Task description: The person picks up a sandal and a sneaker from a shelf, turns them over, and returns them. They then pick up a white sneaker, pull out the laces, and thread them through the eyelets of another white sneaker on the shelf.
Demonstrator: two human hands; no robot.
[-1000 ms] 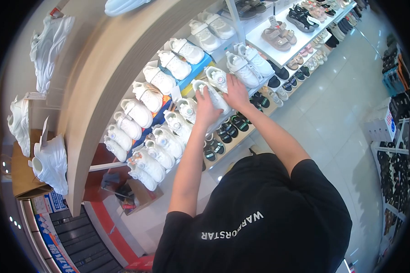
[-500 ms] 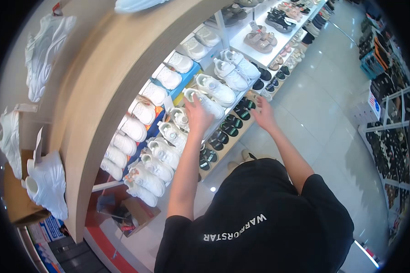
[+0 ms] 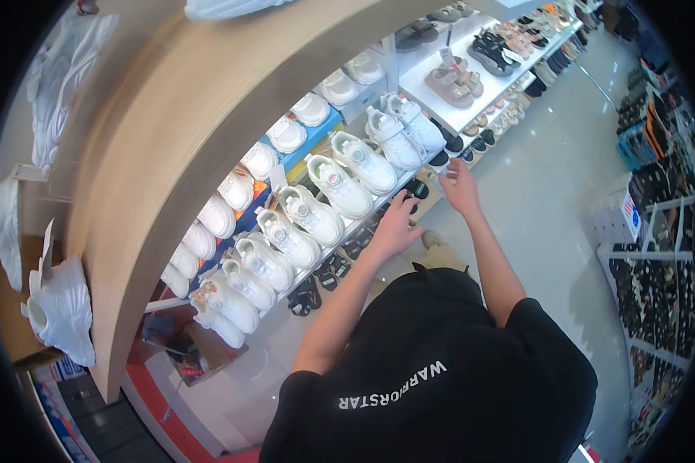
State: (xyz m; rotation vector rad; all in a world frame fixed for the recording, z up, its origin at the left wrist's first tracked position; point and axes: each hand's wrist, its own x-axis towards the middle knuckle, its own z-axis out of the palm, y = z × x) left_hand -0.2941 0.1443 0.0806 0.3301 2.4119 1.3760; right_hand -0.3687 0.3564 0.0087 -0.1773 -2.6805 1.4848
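Head view: taking twelve o'clock as the top, I watch from afar as the white shoes [image 3: 313,217] in front stand in a row, seven o'clock to one o'clock.
White shoes: toes point toward the aisle, heels inward, I judge so each shows its front and comes easily to hand.
Left hand: the left hand [image 3: 396,228] is at three o'clock from the row's middle, fingers spread, nothing in it; I can't tell whether it touches the sandals beyond.
Right hand: the right hand [image 3: 460,188] is at two o'clock from the left, fingers loosely bent, holding nothing.
Shelf edge: the shelf [image 3: 403,180] ends just past the toes, leaving little margin there.
Back row: more shoes [image 3: 259,160] at ten o'clock sit by a blue box [image 3: 313,142], probably raised to be seen.
Lower tier: black sandals [image 3: 333,270] at eight o'clock from the left hand.
Wood panel: the curved panel [image 3: 170,131] at ten o'clock overhangs the back row, so I read reach there as tight.
Floor: bare floor [image 3: 540,216] at three o'clock gives both arms room, out to a rack [image 3: 658,285].
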